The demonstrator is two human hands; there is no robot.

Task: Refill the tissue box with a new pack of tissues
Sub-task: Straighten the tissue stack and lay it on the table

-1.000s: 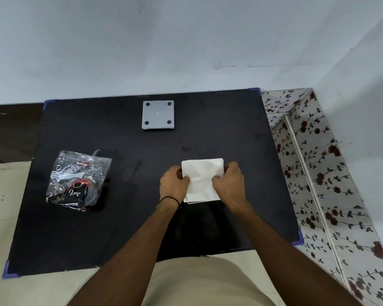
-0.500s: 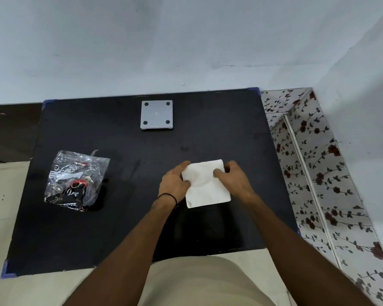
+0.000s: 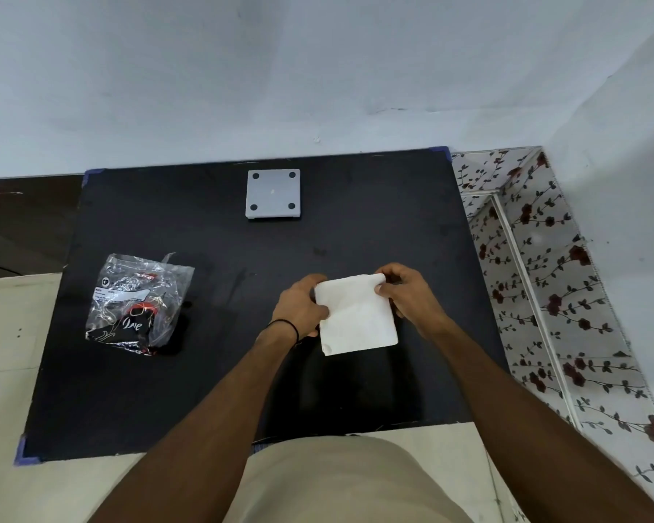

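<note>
A white stack of tissues hangs just above the black mat, right of centre. My left hand grips its left edge near the top corner. My right hand pinches its top right corner. The stack tilts slightly, its lower edge toward me. A grey square tissue box lies at the back of the mat with four dark round feet facing up, well apart from both hands. The crumpled clear plastic wrapper with black and red print lies at the mat's left.
The mat lies on a pale floor against a blue-grey wall. A floral-patterned panel runs along the right side. My beige-clad lap fills the bottom centre.
Both hands shifted their hold from the middle of the tissue stack to its upper corners, and the stack is more fully exposed and slightly rotated.
</note>
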